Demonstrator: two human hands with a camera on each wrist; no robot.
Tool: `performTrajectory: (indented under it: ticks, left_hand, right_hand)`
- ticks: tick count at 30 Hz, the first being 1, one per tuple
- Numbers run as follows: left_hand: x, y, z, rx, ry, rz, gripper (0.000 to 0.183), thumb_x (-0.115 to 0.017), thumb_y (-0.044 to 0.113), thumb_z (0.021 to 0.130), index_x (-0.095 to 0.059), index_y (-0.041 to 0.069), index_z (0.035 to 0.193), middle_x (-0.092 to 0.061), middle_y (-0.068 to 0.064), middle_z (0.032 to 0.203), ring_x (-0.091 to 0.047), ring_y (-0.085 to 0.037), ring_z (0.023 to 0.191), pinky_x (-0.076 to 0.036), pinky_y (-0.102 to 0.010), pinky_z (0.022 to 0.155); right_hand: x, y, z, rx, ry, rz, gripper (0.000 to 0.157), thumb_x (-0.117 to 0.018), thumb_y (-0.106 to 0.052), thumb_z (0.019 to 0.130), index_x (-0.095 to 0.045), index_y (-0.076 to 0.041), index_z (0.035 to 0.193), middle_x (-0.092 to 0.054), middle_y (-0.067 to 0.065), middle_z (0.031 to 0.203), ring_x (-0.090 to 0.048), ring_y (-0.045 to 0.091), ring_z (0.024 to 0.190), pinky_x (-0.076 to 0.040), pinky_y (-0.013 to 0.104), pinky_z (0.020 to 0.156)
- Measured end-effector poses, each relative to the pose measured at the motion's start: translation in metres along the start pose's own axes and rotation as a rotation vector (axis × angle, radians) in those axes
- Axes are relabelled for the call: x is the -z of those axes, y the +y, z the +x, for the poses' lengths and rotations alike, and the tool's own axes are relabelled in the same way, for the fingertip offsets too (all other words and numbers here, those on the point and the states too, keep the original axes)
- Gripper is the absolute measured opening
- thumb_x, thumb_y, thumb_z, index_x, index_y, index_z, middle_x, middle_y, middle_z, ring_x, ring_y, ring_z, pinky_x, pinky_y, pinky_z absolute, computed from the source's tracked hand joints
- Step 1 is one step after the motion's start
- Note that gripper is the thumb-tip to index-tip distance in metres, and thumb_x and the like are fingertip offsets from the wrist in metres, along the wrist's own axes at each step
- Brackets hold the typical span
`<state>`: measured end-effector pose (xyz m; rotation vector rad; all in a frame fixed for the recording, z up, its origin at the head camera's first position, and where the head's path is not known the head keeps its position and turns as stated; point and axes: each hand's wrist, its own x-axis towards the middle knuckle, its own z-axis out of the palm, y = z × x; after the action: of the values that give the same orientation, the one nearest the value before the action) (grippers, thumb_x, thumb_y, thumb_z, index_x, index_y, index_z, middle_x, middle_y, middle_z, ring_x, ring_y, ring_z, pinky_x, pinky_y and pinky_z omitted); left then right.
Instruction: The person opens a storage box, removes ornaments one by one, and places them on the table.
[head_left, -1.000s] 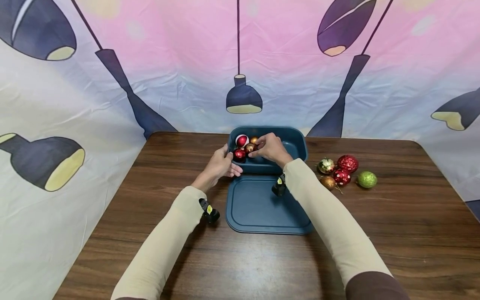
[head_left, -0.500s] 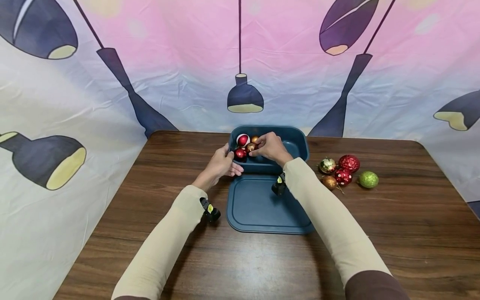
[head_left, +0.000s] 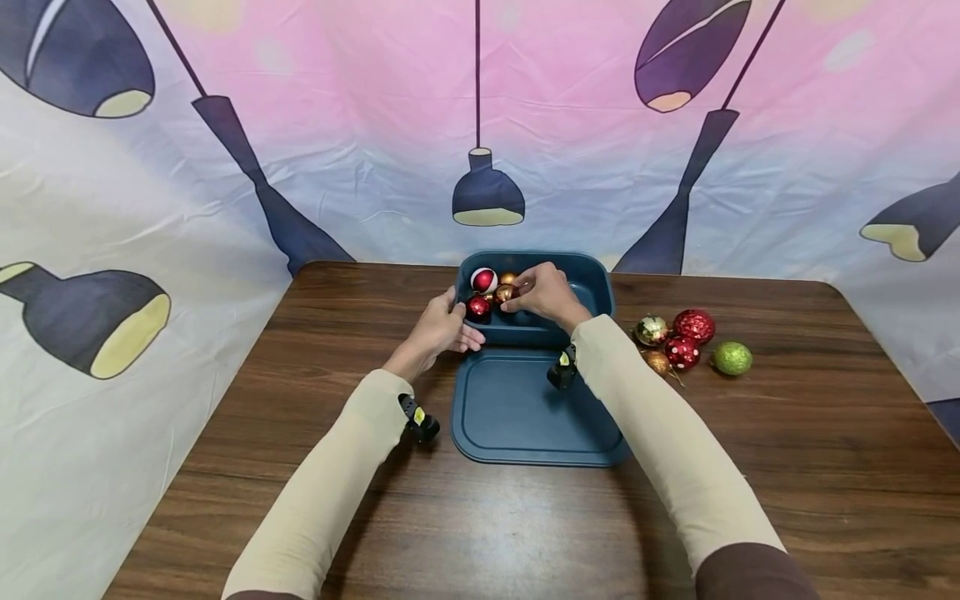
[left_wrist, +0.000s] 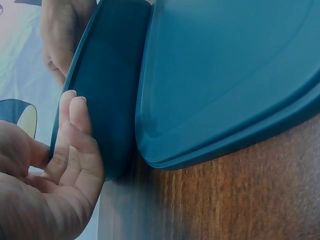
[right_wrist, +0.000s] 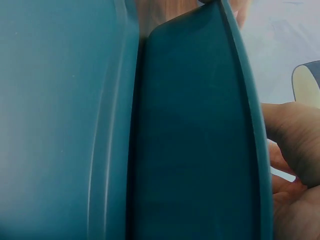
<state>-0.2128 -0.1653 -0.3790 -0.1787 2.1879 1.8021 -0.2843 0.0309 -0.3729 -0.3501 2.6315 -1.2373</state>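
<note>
A dark blue-green rectangular box [head_left: 600, 296] stands open near the table's back edge. My left hand [head_left: 435, 327] holds its left end, thumb at the rim; in the left wrist view the fingers [left_wrist: 80, 115] lie along the outer wall. Reaching inside, my right hand [head_left: 546, 293] has thumb and fingertips on a shiny bronze Christmas bauble [head_left: 504, 293]. Beside that bauble sit a red-and-white bauble [head_left: 483, 280], a red bauble [head_left: 478, 307] and a small gold bauble [head_left: 507, 278]. In the right wrist view, the box wall [right_wrist: 200, 125] hides the fingertips.
The matching lid [head_left: 525, 408] lies flat just in front of the box. To the right on the wooden table [head_left: 810, 467] are a green glitter bauble [head_left: 732, 358], a red bauble [head_left: 693, 326], a dotted red one [head_left: 682, 353] and two gold ones [head_left: 651, 331]. A printed cloth [head_left: 375, 167] hangs behind.
My right hand and wrist have shifted very slightly to the right, fingers still at the bronze bauble. The left hand keeps its place on the box.
</note>
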Motion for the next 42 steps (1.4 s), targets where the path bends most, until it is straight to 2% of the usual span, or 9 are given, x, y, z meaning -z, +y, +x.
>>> performTrajectory:
  ticks: [7, 14, 21, 34, 42]
  left_hand:
    - [0.0, 0.0, 0.0, -0.009, 0.0, 0.0, 0.059, -0.031, 0.021, 0.113, -0.003, 0.019, 0.165, -0.074, -0.017, 0.081, -0.073, -0.021, 0.066, -0.057, -0.027, 0.059]
    - [0.0, -0.001, 0.0, -0.008, 0.005, 0.002, 0.06, -0.031, 0.021, 0.113, 0.0, 0.017, 0.165, -0.074, -0.017, 0.081, -0.073, -0.023, 0.067, -0.057, -0.027, 0.058]
    - [0.0, 0.0, -0.001, -0.003, 0.004, -0.01, 0.061, -0.031, 0.02, 0.113, 0.002, 0.015, 0.164, -0.074, -0.017, 0.081, -0.072, -0.018, 0.063, -0.056, -0.025, 0.056]
    - [0.001, -0.001, -0.002, -0.002, 0.006, -0.014, 0.062, -0.031, 0.02, 0.113, 0.003, 0.013, 0.164, -0.074, -0.016, 0.081, -0.071, -0.017, 0.062, -0.056, -0.025, 0.057]
    - [0.001, 0.0, -0.002, -0.001, -0.002, -0.013, 0.062, -0.031, 0.02, 0.113, 0.004, 0.014, 0.164, -0.074, -0.016, 0.082, -0.073, -0.02, 0.066, -0.056, -0.024, 0.058]
  right_hand:
    - [0.008, 0.0, -0.005, -0.004, 0.005, -0.026, 0.044, -0.087, -0.02, 0.082, -0.073, -0.002, 0.121, -0.07, 0.015, 0.116, -0.064, 0.029, 0.107, -0.055, 0.044, 0.09]
    - [0.018, 0.002, -0.011, 0.001, -0.007, 0.014, 0.045, -0.087, -0.02, 0.083, -0.071, -0.003, 0.122, -0.071, 0.015, 0.115, -0.064, 0.029, 0.107, -0.055, 0.046, 0.09]
    - [0.027, 0.002, -0.016, 0.001, -0.018, 0.01, 0.045, -0.086, -0.021, 0.083, -0.071, -0.004, 0.121, -0.071, 0.015, 0.112, -0.064, 0.029, 0.105, -0.055, 0.046, 0.089]
    - [0.044, 0.005, -0.028, 0.057, -0.041, -0.028, 0.043, -0.086, -0.021, 0.083, -0.072, -0.005, 0.121, -0.071, 0.016, 0.113, -0.065, 0.03, 0.106, -0.056, 0.046, 0.088]
    - [0.059, 0.007, -0.04, 0.117, -0.063, -0.046, 0.045, -0.085, -0.02, 0.084, -0.071, -0.001, 0.123, -0.07, 0.019, 0.114, -0.065, 0.031, 0.106, -0.056, 0.047, 0.086]
